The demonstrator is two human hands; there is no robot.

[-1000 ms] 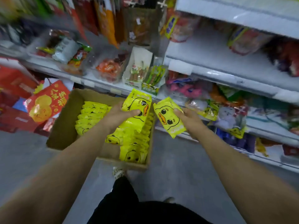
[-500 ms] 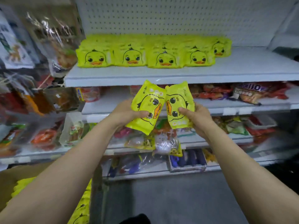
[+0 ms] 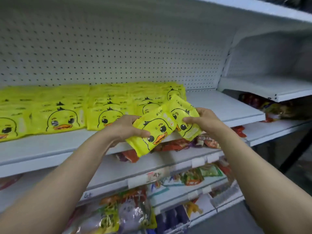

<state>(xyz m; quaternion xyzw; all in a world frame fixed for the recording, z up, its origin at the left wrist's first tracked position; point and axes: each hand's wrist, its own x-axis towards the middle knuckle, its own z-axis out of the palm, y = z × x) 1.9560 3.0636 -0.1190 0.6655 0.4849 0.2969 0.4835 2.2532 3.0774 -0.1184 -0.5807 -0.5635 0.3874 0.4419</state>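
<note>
Yellow duck-face plastic packet (image 3: 157, 130) and twin packet (image 3: 181, 109): rear fingers hidden, edges overlapped.
The first is gripped by the left hand (image 3: 121, 129), the twin pinched by the right hand (image 3: 206, 119), both just above the front edge of the white metal shelf (image 3: 219, 107).

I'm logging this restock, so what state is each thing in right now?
Left hand: grips the left packet.
Right hand: pinches the right packet.
Left packet: held tilted, overlapping the right packet's front.
Right packet: held tilted, partly behind.
Shelf packets: lying flat in rows, faces up.
Shelf: carries those rows.
</note>
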